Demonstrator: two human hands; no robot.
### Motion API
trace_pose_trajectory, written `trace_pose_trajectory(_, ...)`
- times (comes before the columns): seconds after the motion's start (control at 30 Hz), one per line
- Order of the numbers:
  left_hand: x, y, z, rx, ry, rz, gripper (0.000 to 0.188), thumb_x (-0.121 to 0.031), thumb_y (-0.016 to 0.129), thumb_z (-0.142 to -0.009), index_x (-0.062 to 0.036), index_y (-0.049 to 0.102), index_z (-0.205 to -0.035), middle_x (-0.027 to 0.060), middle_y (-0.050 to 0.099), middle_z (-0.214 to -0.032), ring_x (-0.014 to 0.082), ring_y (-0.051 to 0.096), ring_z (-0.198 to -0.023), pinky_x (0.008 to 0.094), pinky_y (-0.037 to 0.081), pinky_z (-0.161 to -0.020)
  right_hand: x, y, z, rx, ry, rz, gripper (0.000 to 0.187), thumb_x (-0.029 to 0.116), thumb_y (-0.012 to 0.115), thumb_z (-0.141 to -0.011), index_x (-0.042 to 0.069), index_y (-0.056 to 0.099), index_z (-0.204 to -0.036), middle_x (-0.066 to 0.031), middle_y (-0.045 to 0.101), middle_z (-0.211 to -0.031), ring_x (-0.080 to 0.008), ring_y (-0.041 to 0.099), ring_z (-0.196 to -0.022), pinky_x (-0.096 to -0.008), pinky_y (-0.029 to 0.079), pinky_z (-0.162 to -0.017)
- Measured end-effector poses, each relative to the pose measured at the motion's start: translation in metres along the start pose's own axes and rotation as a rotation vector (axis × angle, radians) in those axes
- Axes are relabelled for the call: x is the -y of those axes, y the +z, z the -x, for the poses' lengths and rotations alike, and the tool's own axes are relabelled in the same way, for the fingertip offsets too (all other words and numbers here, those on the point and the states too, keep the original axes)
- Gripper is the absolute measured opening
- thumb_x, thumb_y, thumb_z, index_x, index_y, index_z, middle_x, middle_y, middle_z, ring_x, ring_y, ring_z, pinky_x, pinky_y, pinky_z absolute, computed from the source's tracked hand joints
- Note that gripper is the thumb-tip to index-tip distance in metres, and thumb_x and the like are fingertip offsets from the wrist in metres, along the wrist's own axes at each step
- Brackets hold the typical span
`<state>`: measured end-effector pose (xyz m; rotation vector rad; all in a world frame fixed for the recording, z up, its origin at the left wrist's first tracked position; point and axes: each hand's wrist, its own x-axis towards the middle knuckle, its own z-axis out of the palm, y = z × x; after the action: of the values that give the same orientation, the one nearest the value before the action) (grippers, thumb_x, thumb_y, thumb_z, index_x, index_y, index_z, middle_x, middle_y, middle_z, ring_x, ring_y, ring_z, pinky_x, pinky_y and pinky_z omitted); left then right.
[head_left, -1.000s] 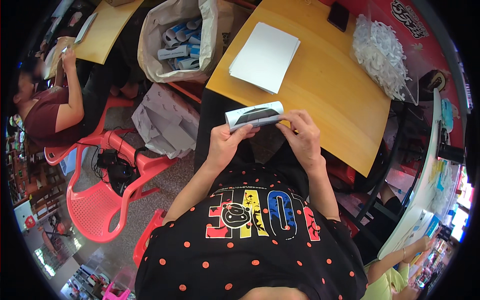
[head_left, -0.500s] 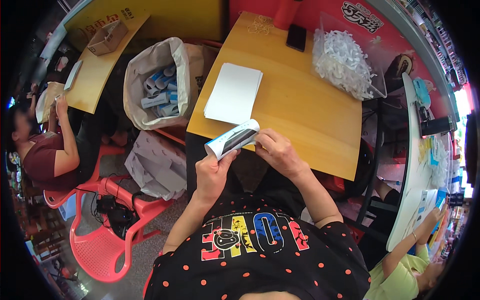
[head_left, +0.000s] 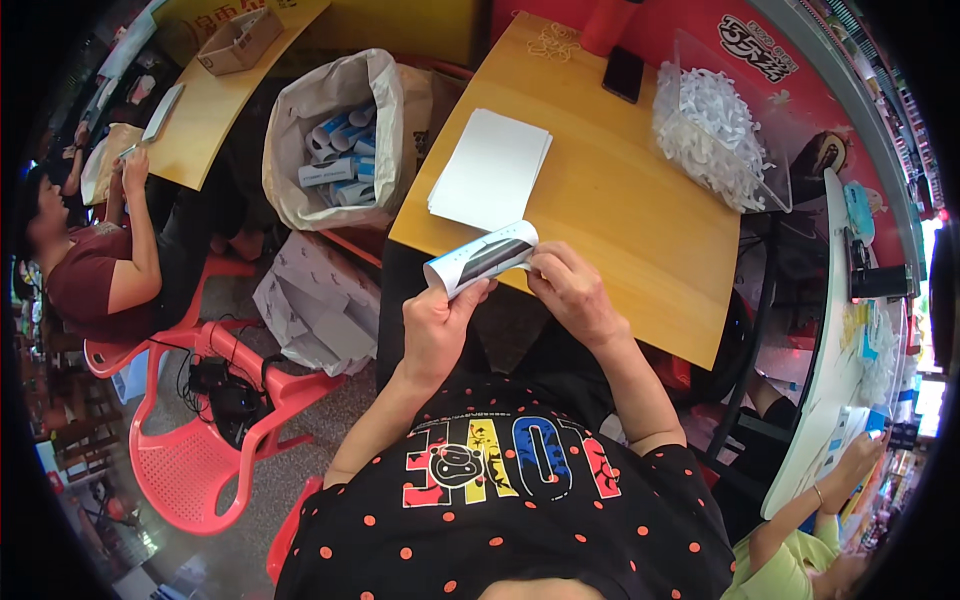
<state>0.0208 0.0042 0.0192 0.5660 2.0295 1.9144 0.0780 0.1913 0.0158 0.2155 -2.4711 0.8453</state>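
A rolled sheet of white paper with a dark band [head_left: 482,257] is held just off the near edge of the wooden desk [head_left: 620,210], above the person's lap. The left hand [head_left: 438,325] grips the roll's lower left end from beneath, its fingers [head_left: 462,297] wrapped around it. The right hand [head_left: 570,290] holds the right end, its fingers closed on the paper's edge. Just beyond the roll, on the desk, lies a flat stack of white sheets [head_left: 490,170]. Farther right on the desk stands a clear bin of white shredded strips [head_left: 715,125]; a dark phone [head_left: 623,73] lies near the far edge. Left of the desk, a white bag [head_left: 335,140] holds finished rolls. Further left, another person sits on a red chair [head_left: 200,440] at a second desk.
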Motion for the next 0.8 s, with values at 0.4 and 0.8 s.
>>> trace_pose_trajectory(0.4, 0.011, -0.005, 0.002, -0.019, 0.248, -0.261, 0.02, -0.003, 0.061, -0.089, 0.0061, 0.064, -0.107, 0.0128, 0.07, -0.094, 0.0165, 0.068, -0.086, 0.0271, 0.054, -0.075, -0.004, 0.006, 0.005, -0.023, 0.271, -0.219, 0.013, -0.005, 0.067, -0.076, 0.002, 0.057, -0.081, -0.0046, 0.059, -0.074, -0.0146, 0.057, -0.064, -0.0253, 0.045, -0.058)
trace_pose_trajectory(0.8, 0.005, -0.015, -0.005, 0.015, 0.504, -0.456, 0.02, -0.006, 0.07, -0.081, 0.0021, 0.065, -0.099, 0.0168, 0.067, -0.086, 0.031, 0.067, -0.073, 0.0337, 0.053, -0.061, -0.018, -0.021, -0.002, 0.288, 0.772, -0.627, 0.02, 0.015, 0.066, -0.084, -0.003, 0.068, -0.093, -0.0062, 0.07, -0.086, -0.0096, 0.062, -0.08, -0.0252, 0.049, -0.076)
